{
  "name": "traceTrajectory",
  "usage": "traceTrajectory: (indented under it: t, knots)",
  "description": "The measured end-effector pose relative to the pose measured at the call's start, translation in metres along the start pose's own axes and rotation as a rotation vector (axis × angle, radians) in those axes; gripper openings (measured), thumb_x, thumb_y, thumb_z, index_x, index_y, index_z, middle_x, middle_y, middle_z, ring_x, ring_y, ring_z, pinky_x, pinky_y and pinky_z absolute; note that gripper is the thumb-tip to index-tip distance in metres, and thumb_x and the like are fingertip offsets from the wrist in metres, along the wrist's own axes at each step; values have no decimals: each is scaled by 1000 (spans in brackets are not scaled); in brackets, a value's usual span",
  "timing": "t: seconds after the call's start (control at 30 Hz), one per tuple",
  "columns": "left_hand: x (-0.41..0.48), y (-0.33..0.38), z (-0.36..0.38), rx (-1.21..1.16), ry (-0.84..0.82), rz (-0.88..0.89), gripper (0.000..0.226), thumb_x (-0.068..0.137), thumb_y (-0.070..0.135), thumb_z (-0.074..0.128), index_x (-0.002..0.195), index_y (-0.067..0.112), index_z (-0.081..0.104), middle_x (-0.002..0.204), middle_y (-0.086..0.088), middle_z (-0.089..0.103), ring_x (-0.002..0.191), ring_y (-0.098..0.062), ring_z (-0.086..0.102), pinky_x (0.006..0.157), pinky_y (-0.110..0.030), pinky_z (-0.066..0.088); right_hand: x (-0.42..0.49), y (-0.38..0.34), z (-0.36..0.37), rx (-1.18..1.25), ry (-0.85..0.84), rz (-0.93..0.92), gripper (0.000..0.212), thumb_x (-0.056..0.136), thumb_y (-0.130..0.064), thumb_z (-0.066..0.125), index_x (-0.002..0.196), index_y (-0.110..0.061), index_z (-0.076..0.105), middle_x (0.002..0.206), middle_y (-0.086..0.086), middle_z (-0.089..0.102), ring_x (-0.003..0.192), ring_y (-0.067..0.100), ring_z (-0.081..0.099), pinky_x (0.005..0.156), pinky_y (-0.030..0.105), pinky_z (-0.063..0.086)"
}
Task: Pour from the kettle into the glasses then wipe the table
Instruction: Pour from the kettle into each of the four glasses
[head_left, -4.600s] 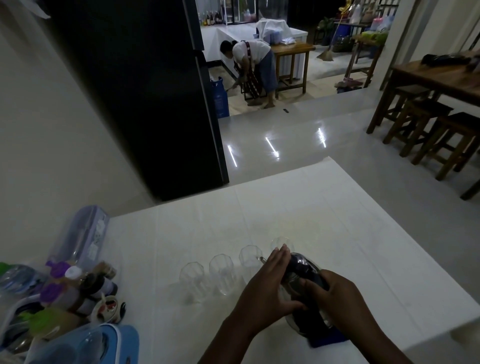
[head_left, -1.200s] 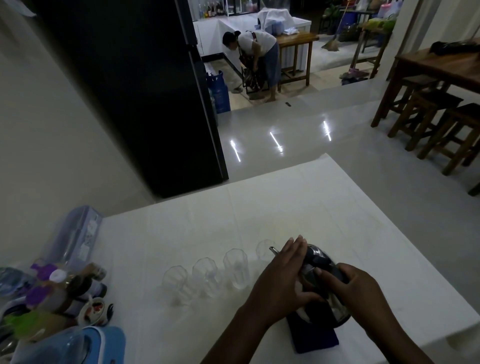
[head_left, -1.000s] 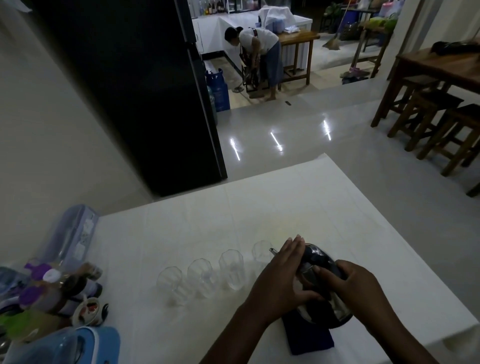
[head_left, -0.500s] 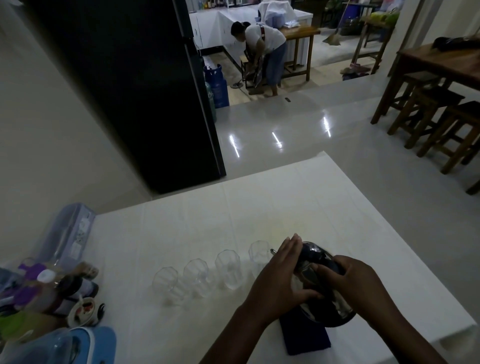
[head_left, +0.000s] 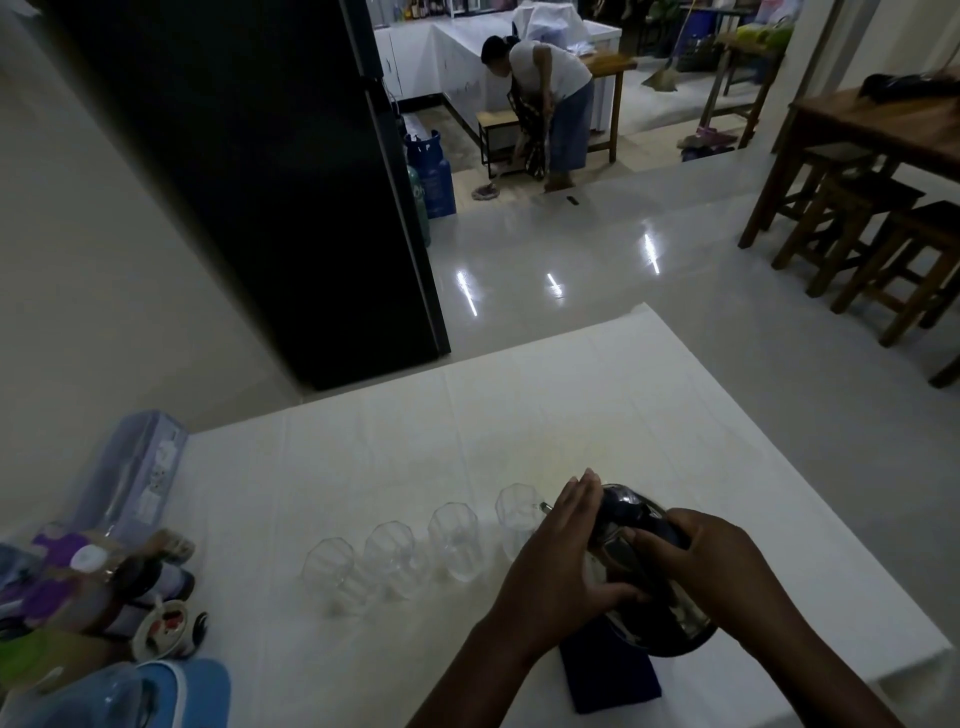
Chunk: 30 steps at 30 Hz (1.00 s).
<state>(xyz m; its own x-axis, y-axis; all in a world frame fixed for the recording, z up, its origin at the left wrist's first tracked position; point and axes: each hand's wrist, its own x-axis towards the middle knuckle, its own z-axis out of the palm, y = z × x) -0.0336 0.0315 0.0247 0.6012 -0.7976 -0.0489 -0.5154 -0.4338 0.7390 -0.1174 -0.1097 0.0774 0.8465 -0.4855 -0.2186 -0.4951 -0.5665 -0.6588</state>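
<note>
A shiny metal kettle (head_left: 631, 525) is tilted to the left, its spout at the rim of the rightmost glass (head_left: 514, 506). My right hand (head_left: 696, 556) grips its handle and my left hand (head_left: 558, 561) presses flat against its side. Several clear glasses stand in a row on the white table (head_left: 519, 431): one beside it (head_left: 453, 538), another (head_left: 390, 556) and the leftmost (head_left: 328, 569). A dark blue cloth (head_left: 608, 675) lies on the table under the kettle, partly hidden by my arms.
Bottles and jars (head_left: 93, 587), a clear plastic container (head_left: 135, 473) and a blue-lidded box (head_left: 171, 691) crowd the table's left side. A black fridge (head_left: 260, 171) stands behind. A person (head_left: 550, 98) bends over in the far room. Wooden stools (head_left: 872, 234) are at right.
The kettle has stayed tilted at the rightmost glass, both hands holding it the same way. The view has shifted slightly, so glasses sit a little further left. The far person moved.
</note>
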Motion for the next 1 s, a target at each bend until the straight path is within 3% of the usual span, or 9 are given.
traceTrajectory:
  t: [0.23,0.63,1.0]
  knots:
    - [-1,1,0,-10,2,-14,104,77,52,71,150,31,-1,156,22,-5,140,8,-9,113,-22,10,0,-2,-2,-2,-20,-9,22,82,-36,66,64,-36,54,56,-12,55,56,4,53,49,18,32]
    - [-1,1,0,-13,4,-24,107,76,53,71,150,31,-3,157,21,-6,141,7,-8,114,-24,11,2,-8,-4,-45,-18,-29,40,83,-33,66,52,-38,41,49,-10,48,49,0,47,47,17,28]
    - [-2,0,0,-24,17,-31,107,76,53,71,150,32,-3,158,20,-4,142,6,-6,115,-25,14,6,-8,-5,-52,-38,-49,34,82,-35,66,57,-41,45,54,-12,53,53,0,51,48,17,32]
